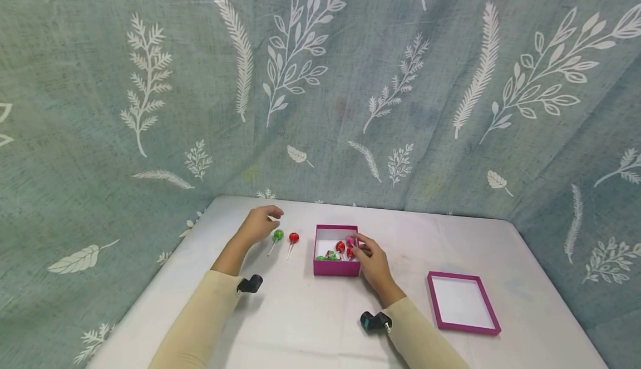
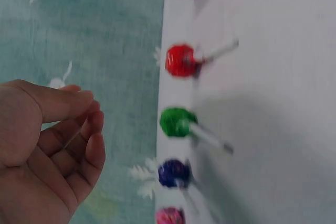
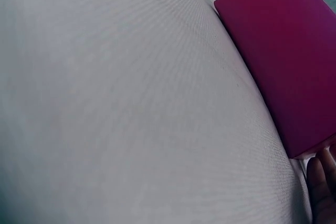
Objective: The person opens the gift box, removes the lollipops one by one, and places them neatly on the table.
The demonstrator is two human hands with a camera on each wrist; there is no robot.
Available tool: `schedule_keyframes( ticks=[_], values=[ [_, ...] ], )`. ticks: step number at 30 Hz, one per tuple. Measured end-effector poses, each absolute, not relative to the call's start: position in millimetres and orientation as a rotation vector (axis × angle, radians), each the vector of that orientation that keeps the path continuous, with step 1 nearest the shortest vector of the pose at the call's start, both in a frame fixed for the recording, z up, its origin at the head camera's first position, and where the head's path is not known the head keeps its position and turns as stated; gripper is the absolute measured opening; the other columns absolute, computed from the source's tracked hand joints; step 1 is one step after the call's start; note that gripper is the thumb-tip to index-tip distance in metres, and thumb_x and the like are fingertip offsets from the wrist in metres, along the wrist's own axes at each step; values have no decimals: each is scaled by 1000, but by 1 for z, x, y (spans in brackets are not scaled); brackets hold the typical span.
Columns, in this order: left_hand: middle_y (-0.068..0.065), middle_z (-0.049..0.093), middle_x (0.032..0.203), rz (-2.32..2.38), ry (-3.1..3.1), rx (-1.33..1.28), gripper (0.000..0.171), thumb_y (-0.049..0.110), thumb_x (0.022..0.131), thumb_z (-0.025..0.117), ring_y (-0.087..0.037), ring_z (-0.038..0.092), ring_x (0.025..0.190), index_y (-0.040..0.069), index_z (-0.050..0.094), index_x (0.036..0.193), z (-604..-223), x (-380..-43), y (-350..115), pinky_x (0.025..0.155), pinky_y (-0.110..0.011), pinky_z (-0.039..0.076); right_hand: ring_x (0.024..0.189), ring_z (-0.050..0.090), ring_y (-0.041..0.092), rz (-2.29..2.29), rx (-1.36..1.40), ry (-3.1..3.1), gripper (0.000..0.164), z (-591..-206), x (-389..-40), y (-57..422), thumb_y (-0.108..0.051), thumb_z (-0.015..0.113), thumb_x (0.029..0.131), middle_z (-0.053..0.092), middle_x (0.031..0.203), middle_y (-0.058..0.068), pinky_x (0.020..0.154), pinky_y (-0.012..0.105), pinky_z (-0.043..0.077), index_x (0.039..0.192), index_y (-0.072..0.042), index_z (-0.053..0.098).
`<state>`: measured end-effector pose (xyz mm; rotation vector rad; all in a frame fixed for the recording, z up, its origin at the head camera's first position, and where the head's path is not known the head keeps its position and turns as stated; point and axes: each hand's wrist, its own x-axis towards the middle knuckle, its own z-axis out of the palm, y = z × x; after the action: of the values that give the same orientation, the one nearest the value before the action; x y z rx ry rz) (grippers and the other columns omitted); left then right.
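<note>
My left hand (image 1: 257, 224) hovers at the left, just above a green lollipop (image 1: 277, 236). Its fingers curl loosely with nothing between them in the left wrist view. A red lollipop (image 1: 294, 237) lies to the right of the green one. The left wrist view also shows a blue lollipop (image 2: 175, 173) and a pink lollipop (image 2: 170, 216), which the left hand and arm hide in the head view. My right hand (image 1: 374, 260) grips the right side of a magenta box (image 1: 336, 269), thumb and forefinger at its rim. Inside the box lie several red, pink and green lollipops (image 1: 340, 246).
A magenta lid (image 1: 463, 333) with a white inside lies to the right of the box. White cloth covers the table (image 1: 300, 313). Behind it hangs a green leaf-patterned curtain (image 1: 330, 152).
</note>
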<state>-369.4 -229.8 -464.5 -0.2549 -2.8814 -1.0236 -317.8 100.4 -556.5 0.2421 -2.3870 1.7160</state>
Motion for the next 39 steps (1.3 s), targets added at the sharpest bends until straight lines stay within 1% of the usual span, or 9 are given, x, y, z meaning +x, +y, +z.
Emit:
schedule_keyframes(
  ticks=[6, 11, 17, 22, 26, 29, 33, 36, 39],
  values=[
    [-8, 67, 110, -1035, -2868, -405, 25, 5, 92, 65, -26, 64, 97, 8, 67, 116, -460, -361, -205, 76, -38, 54, 115, 56, 24, 1699, 246, -2388, 41, -554, -317, 101, -18, 61, 94, 56, 133, 2, 98, 46, 43, 135, -18, 59],
    [-6, 67, 108, -1012, -2841, -467, 24, 6, 90, 66, -20, 65, 91, 10, 68, 114, -457, -353, -186, 73, -35, 53, 112, 56, 24, 1715, 246, -2371, 43, -551, -317, 102, -14, 62, 93, 57, 131, 4, 96, 47, 44, 135, -16, 59],
    [-5, 67, 110, -1063, -2851, -490, 23, 7, 91, 67, -13, 63, 83, 14, 69, 113, -457, -343, -170, 67, -30, 52, 112, 57, 24, 1713, 239, -2371, 42, -551, -317, 101, -14, 62, 92, 58, 129, 5, 97, 47, 44, 134, -17, 60],
    [-9, 67, 112, -1060, -2865, -572, 24, 7, 91, 67, -16, 63, 89, 10, 69, 114, -459, -336, -161, 71, -32, 52, 115, 55, 24, 1723, 226, -2392, 42, -553, -316, 100, -18, 61, 93, 56, 133, 2, 99, 46, 43, 136, -18, 59],
    [-5, 68, 109, -1021, -2877, -626, 25, 8, 90, 69, -16, 63, 91, 12, 69, 114, -459, -331, -151, 73, -33, 52, 116, 55, 24, 1736, 224, -2394, 43, -554, -316, 100, -19, 62, 93, 55, 134, 1, 99, 47, 43, 136, -18, 59],
    [-3, 68, 105, -967, -2899, -711, 25, 8, 89, 69, -15, 62, 88, 13, 69, 114, -459, -330, -144, 72, -33, 52, 115, 55, 24, 1736, 234, -2391, 43, -556, -316, 99, -19, 62, 94, 55, 134, 1, 98, 47, 43, 136, -18, 58],
    [-7, 68, 102, -913, -2964, -846, 29, 8, 89, 70, -15, 62, 88, 8, 68, 117, -460, -329, -133, 74, -34, 52, 114, 56, 24, 1721, 250, -2383, 43, -558, -316, 98, -19, 62, 94, 56, 133, 3, 97, 47, 44, 137, -17, 58],
    [-9, 69, 105, -883, -3023, -888, 32, 9, 88, 72, -16, 63, 92, 7, 67, 119, -459, -329, -125, 77, -34, 52, 113, 56, 25, 1721, 244, -2380, 44, -558, -316, 98, -19, 62, 93, 56, 131, 4, 96, 47, 45, 136, -17, 58],
    [-7, 69, 106, -807, -3056, -900, 35, 9, 86, 74, -19, 64, 96, 7, 67, 120, -456, -331, -118, 81, -34, 52, 113, 56, 24, 1716, 238, -2382, 44, -557, -317, 99, -19, 62, 93, 56, 131, 3, 96, 47, 45, 137, -18, 58]
  ],
)
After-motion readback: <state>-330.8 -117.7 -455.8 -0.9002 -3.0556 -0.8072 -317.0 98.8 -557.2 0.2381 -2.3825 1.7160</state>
